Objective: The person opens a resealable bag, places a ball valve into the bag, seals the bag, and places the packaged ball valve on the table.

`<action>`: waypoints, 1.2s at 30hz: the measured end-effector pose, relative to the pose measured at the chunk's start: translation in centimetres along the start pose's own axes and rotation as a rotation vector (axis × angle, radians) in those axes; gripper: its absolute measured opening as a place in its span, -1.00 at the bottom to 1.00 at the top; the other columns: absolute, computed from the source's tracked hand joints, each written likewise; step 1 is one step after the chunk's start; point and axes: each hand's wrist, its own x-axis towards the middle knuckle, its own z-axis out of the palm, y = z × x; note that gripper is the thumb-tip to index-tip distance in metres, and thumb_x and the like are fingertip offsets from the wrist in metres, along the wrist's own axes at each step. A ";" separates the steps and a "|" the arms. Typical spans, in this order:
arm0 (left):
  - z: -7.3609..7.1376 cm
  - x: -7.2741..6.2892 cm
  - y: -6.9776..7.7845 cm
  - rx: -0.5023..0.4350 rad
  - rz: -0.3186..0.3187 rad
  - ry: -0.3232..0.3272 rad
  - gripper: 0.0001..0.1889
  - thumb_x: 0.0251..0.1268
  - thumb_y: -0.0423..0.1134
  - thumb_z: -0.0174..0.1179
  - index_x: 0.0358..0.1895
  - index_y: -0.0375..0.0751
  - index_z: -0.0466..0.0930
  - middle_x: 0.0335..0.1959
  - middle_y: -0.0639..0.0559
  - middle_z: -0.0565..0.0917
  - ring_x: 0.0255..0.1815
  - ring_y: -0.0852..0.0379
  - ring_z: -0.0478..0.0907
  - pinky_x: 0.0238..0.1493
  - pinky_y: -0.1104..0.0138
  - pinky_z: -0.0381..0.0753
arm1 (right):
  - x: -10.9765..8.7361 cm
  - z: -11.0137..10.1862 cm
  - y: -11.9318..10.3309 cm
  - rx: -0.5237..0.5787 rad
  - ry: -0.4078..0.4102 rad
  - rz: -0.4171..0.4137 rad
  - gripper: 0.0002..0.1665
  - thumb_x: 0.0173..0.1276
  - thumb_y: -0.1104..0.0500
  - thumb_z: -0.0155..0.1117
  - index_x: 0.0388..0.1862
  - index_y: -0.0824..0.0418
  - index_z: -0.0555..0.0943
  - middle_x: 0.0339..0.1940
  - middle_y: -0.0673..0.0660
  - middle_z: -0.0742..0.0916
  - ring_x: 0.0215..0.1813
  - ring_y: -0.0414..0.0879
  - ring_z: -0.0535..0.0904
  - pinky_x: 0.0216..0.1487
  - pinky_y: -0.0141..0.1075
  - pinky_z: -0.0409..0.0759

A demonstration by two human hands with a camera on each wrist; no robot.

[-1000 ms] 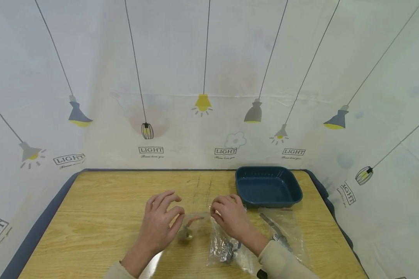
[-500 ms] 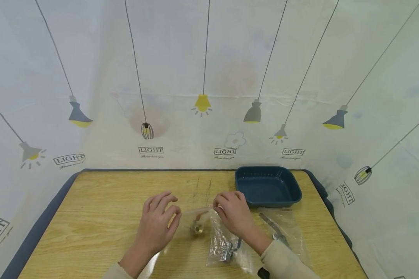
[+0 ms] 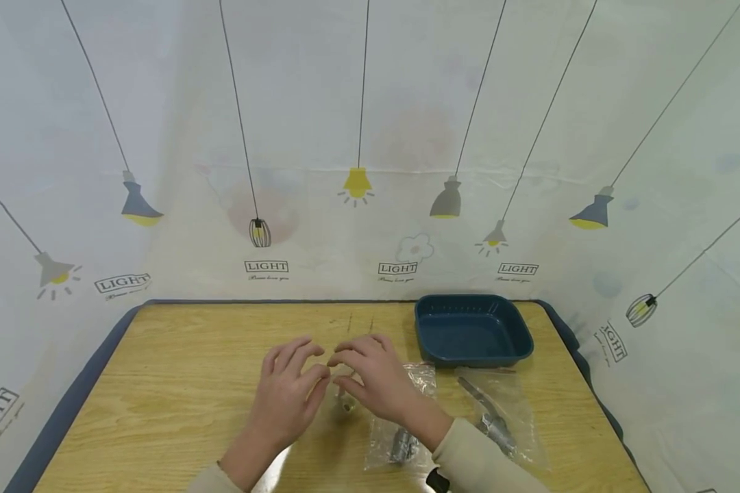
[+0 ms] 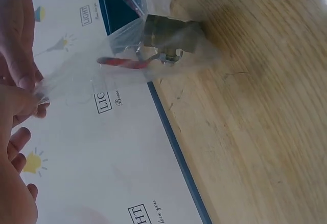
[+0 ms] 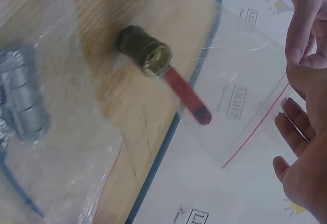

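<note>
A clear zip bag (image 5: 250, 137) with a red seal line hangs between my hands over the table. Inside it lies a brass ball valve (image 5: 143, 50) with a red lever handle (image 5: 189, 96); the left wrist view also shows the valve (image 4: 168, 32) low in the bag. My left hand (image 3: 286, 400) pinches one top corner of the bag. My right hand (image 3: 376, 383) meets it at that same corner, thumb and forefinger closed on the bag edge, their exact grip partly hidden. The opposite end of the seal is free in the right wrist view.
A dark blue tray (image 3: 475, 359) stands at the back right. In front of it lie two more clear bags, one with a grey ribbed piece (image 3: 402, 445), the other with a long-handled metal item (image 3: 493, 428). A printed curtain (image 3: 321, 137) hangs behind the table (image 3: 179, 383).
My right hand has moved left along the bag's top edge to my left hand. The left hand has barely shifted. The valve hangs in the bag below them.
</note>
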 end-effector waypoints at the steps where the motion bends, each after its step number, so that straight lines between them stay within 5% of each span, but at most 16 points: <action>1: 0.0 0.0 0.1 0.001 -0.001 0.003 -0.95 0.11 -0.19 0.33 -0.38 -0.02 0.67 0.00 0.00 0.61 0.27 -0.09 0.43 0.21 -0.04 0.34 | 0.2 0.0 -0.2 0.010 0.006 -0.014 -0.79 0.25 -0.04 0.38 -0.13 -0.12 0.67 -0.01 -0.13 0.70 0.08 -0.20 0.59 0.28 -0.09 0.38; 9: 0.0 0.1 0.2 0.006 0.002 0.025 -0.94 0.09 -0.19 0.32 -0.40 -0.05 0.66 -0.02 0.00 0.61 0.27 -0.09 0.44 0.24 -0.01 0.31 | 0.5 0.1 -0.4 0.049 -0.003 -0.023 -0.95 0.26 -0.02 0.36 -0.31 -0.13 0.67 -0.23 -0.21 0.74 -0.03 -0.23 0.60 0.24 -0.12 0.38; 20: -0.4 0.2 0.3 0.028 0.012 0.012 -0.93 0.13 -0.18 0.32 -0.39 -0.05 0.67 -0.01 0.01 0.61 0.27 -0.09 0.45 0.24 -0.03 0.33 | 0.3 0.3 -0.7 0.068 0.010 0.007 -0.96 0.26 -0.01 0.37 -0.32 -0.14 0.67 -0.12 -0.17 0.72 0.03 -0.22 0.58 0.27 -0.09 0.39; 36: -0.4 0.0 0.3 0.017 0.018 0.035 -0.93 0.17 -0.18 0.24 -0.37 -0.05 0.66 -0.01 0.00 0.61 0.27 -0.07 0.44 0.26 -0.02 0.30 | -0.3 2.0 -0.7 -0.095 0.214 -0.101 -0.96 0.25 0.02 0.39 -0.34 -0.11 0.67 -0.11 -0.12 0.70 -0.06 -0.20 0.64 0.22 -0.10 0.47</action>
